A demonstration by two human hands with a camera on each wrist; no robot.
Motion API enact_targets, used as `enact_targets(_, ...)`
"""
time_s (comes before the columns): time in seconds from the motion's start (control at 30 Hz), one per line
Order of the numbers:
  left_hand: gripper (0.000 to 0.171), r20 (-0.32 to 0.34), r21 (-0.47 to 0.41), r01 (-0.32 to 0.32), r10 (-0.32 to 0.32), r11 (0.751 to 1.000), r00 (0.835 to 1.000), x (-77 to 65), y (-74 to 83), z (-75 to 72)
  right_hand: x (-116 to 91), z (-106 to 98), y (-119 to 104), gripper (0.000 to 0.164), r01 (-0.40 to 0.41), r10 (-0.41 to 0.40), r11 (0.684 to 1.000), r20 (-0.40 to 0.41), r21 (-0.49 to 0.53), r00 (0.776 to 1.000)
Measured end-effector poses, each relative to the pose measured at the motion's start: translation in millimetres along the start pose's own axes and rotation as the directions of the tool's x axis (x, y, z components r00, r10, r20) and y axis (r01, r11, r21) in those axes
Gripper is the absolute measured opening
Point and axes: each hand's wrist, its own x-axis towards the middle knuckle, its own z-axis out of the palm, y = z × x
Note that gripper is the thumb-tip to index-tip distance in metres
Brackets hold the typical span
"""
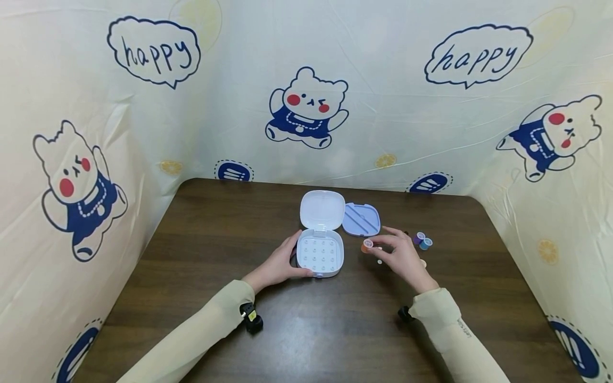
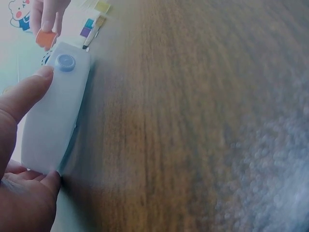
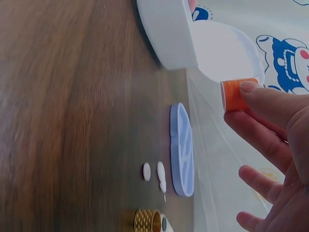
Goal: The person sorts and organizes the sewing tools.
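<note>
A white sewing box (image 1: 320, 254) lies with its lid (image 1: 323, 209) hinged back, showing rows of small pegs inside. My left hand (image 1: 279, 267) grips its left side, thumb at the front near the round catch (image 2: 65, 62). To the right of the box, my right hand (image 1: 401, 257) pinches a spool of orange thread (image 3: 236, 94) between thumb and fingers, above the table. The other fingers of that hand are spread. A shallow blue compartment tray (image 1: 361, 219) lies beside the lid, beyond the right hand.
A purple spool (image 1: 419, 238) and a blue spool (image 1: 425, 244) stand right of my right hand. Near that hand lie a gold thimble (image 3: 145, 221), a small white disc (image 3: 147, 171) and a slim white piece (image 3: 161, 177). Patterned cloth surrounds the brown table (image 1: 230, 223).
</note>
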Motion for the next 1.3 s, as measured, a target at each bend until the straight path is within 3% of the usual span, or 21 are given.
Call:
enact_targets(0.83, 0.119, 0.006, -0.008, 0.012, -0.012, 1.0, 1.0, -1.4, 1.0, -0.3, 21.6, 35.8, -32.4, 0.029, 0.103, -0.103, 0.995, -0.01, 0.009, 0.995)
enact_targets(1.3, 0.118, 0.018, 0.006, 0.023, -0.023, 1.0, 1.0, -0.7, -0.1, -0.1, 30.3, 55.9, -44.4, 0.023, 0.157, -0.16, 0.986, -0.055, -0.051, 0.986)
